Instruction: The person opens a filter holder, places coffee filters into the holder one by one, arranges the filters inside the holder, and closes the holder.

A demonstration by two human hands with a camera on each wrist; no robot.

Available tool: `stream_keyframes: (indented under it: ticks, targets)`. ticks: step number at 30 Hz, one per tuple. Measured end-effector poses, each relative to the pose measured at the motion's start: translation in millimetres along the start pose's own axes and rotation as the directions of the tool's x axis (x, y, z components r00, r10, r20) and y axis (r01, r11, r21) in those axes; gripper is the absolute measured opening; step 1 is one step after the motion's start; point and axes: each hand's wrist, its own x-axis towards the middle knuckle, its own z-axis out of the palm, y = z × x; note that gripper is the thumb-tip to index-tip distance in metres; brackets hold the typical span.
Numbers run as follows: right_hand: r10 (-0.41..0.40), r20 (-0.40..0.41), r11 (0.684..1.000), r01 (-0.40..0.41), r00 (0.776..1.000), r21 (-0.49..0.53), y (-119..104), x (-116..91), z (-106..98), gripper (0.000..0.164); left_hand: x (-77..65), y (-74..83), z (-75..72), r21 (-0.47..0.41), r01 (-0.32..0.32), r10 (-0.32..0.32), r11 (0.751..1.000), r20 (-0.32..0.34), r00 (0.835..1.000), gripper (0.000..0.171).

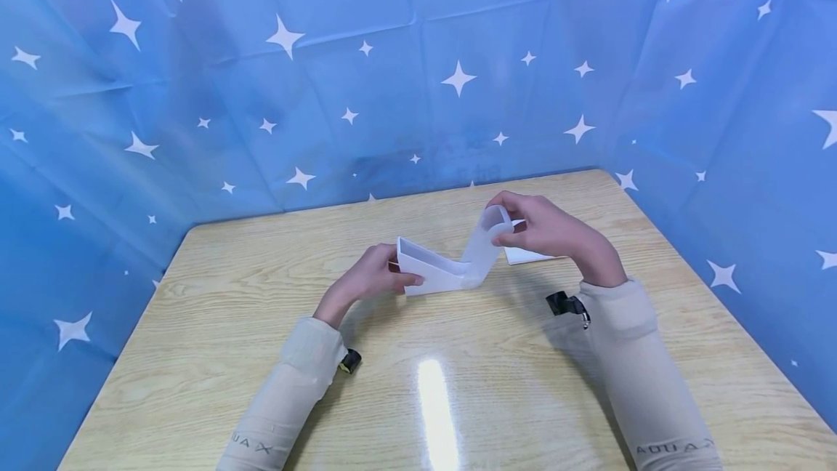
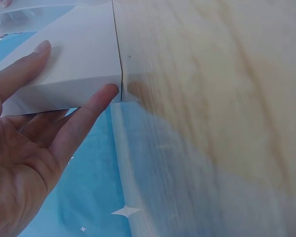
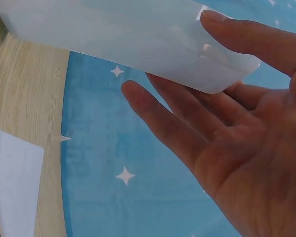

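1. A broad table (image 1: 248, 282) is shown, its top finished in pale, yellowish wood grain.
2. Its far corners are rounded.
3. A flat white piece (image 1: 525, 256) is laid directly on it, right of the middle and toward the far side, partly hidden from view in the head camera.
4. A bright, elongated reflection (image 1: 437, 413) is thrown onto the near middle of the top.

Starry blue fabric (image 1: 386, 86) enclosing a table (image 1: 366, 398) on 3 sides marks a booth.
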Motion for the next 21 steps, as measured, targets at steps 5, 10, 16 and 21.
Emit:
stream_keyframes:
  ticks: [5, 10, 16, 21]
  targets:
    - [0.007, 0.0, 1.0, -0.007, 1.0, 0.006, 0.1, -0.3, -0.6, 0.035, -0.6, 0.1, 0.5, -0.013, 0.0, 0.0, 1.0, 0.002, 1.0, 0.039]
    - [0.005, 0.002, 1.0, -0.005, 1.0, 0.018, -0.3, -1.6, -1.9, 0.035, -0.8, -0.3, 0.4, -0.016, -0.002, 0.002, 1.0, 0.003, 1.0, 0.039]
    - [0.011, 0.004, 1.0, -0.011, 1.0, 0.015, 0.6, -2.5, -3.8, 0.034, -0.6, 0.7, 0.1, -0.014, -0.01, 0.01, 1.0, 0.005, 1.0, 0.038]
    - [0.027, 0.01, 1.0, -0.027, 1.0, 0.006, 0.4, -3.6, -5.5, 0.035, -0.8, 0.9, 0.9, -0.013, -0.004, 0.004, 1.0, 0.0, 1.0, 0.037]
